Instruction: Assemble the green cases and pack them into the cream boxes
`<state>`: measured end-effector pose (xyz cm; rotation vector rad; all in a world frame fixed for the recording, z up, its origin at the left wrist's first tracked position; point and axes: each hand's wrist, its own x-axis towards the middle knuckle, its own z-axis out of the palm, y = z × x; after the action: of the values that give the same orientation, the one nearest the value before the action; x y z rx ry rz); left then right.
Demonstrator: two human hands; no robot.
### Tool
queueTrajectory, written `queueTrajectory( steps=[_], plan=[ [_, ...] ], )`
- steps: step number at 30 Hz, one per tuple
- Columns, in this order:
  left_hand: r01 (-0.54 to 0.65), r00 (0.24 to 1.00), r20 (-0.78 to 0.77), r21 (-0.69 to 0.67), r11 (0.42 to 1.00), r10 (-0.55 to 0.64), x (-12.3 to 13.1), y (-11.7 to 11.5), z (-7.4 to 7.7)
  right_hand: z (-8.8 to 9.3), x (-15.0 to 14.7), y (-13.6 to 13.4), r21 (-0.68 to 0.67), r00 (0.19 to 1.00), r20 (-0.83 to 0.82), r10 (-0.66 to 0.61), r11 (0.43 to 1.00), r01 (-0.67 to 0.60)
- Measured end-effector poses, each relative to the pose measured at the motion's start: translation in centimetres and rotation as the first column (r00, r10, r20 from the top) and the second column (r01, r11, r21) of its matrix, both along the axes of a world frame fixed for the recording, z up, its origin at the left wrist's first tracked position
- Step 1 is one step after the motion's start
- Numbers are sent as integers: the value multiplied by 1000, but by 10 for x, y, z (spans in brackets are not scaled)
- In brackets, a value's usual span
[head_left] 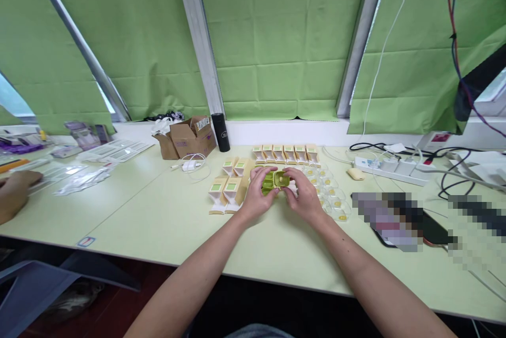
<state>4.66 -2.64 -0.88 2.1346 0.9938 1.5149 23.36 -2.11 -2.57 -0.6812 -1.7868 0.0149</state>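
Both hands are meeting at the centre of the frame, just above the table [158,216]. The left hand [256,196] is pinching the left end of the tray [275,180], and the right hand [305,196] is pinching the right end, fingers curled over the far edge. The tray is lying level, its long axis running left to right across the frame, open side facing up. It is showing bright yellow-green, moulded into small pockets, with a pale round spot sitting in a pocket right of its middle. Folded boxes [226,191] are standing just left of the left hand, and clear shells [332,196] are lying just right of the right hand.
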Motion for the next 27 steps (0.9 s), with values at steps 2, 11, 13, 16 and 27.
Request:
queueTrajectory(
  steps=[2, 11, 13, 16, 27],
  plan=[
    [0, 1000, -12, 31, 1000, 0, 0, 1, 0, 1, 1, -1, 50, 998, 61, 0, 999, -3],
    [-11, 1000, -22, 66, 998, 13, -2, 3, 0, 2, 2, -2, 113, 992, 119, -35, 993, 22],
    [-11, 1000, -20, 70, 997, 13, -2, 2, 0, 2, 2, -2, 124, 991, 126, -44, 992, 28],
    [-6, 1000, -20, 85, 996, 8, -2, 2, 0, 1, 1, -2, 136, 990, 136, -47, 990, 28],
    [-37, 998, -44, 152, 988, 44, -3, 3, -2, 3, -3, -2, 140, 986, 164, -21, 990, -2]
  ],
)
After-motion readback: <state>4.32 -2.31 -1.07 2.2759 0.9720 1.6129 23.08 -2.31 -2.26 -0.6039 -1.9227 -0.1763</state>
